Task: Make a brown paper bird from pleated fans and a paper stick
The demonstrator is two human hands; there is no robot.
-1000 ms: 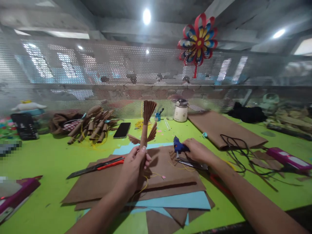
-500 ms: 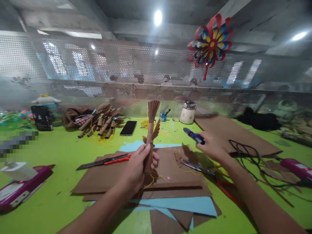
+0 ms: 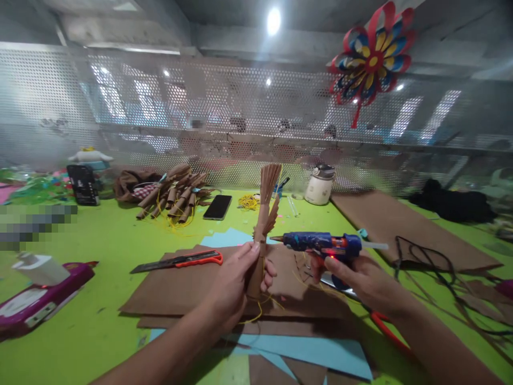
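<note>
Left hand (image 3: 234,283) is closed round the base of a brown paper roll (image 3: 262,224), held upright over the paper sheets (image 3: 180,289). Right hand (image 3: 360,278) grips a glue gun (image 3: 320,243), nozzle just beside the roll. Likely risk: hot glue catching the nearby left fingers, or dripping onto the sheets.

Nothing here can be read. The black pack (image 3: 83,184) at far left bears pale marks too blurred to make out. The label on the magenta case (image 3: 66,278) near left is illegible. The glue gun (image 3: 320,244) shows no clear lettering.
</note>
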